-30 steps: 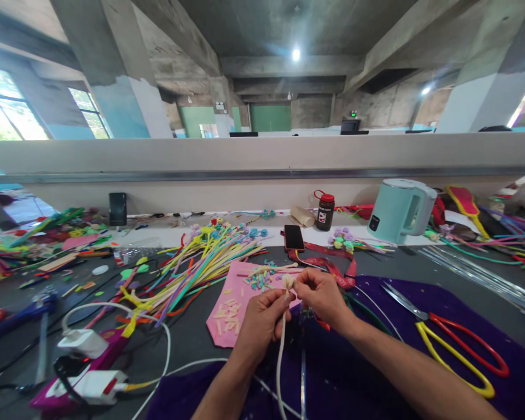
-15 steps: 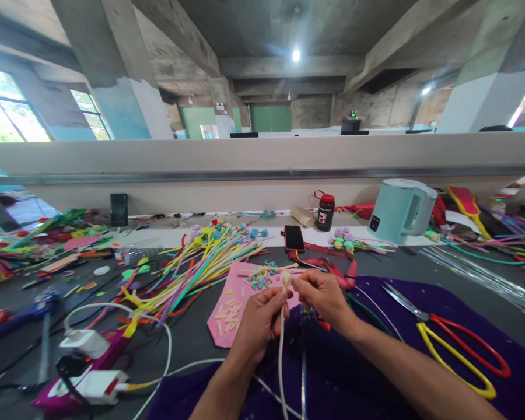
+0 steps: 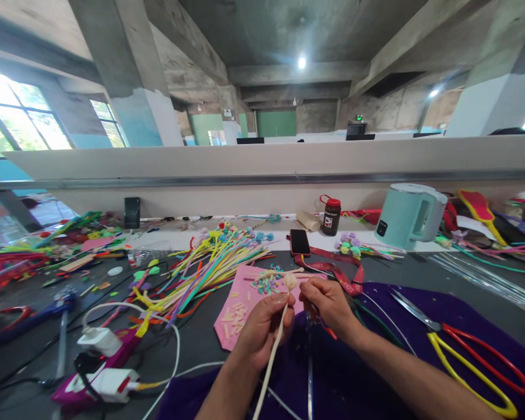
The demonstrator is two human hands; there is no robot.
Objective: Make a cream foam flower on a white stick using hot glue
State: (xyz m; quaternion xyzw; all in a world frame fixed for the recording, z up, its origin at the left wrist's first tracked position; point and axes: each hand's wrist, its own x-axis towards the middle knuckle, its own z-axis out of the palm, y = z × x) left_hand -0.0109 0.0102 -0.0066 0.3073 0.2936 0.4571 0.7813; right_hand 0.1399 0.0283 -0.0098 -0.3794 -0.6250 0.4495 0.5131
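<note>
My left hand (image 3: 265,326) pinches a cream-coloured fuzzy stem (image 3: 273,353) just under a small rounded cream flower head (image 3: 290,282). From the pinch, the stem's long end hangs down toward the lower edge of the view. Just right of the flower head is my right hand (image 3: 326,303), its fingers curled and pressed together, apart from the head. Whatever those fingertips hold is too small or hidden to name. A bit of red shows beneath that hand. Behind the hands lies a pink sheet (image 3: 225,324) with small cream and coloured pieces on it.
Large scissors (image 3: 437,326) with red and yellow handles lie on dark purple cloth at the right. Bundled coloured stems (image 3: 219,268) spread left of centre. Behind stand a phone (image 3: 299,241), a dark bottle (image 3: 331,217) and a kettle (image 3: 411,216). A power strip (image 3: 91,373) sits front left.
My right hand has drawn slightly away from the flower head, leaving a gap. The stem's lower end has swung to the left. The whole view has shifted a little.
</note>
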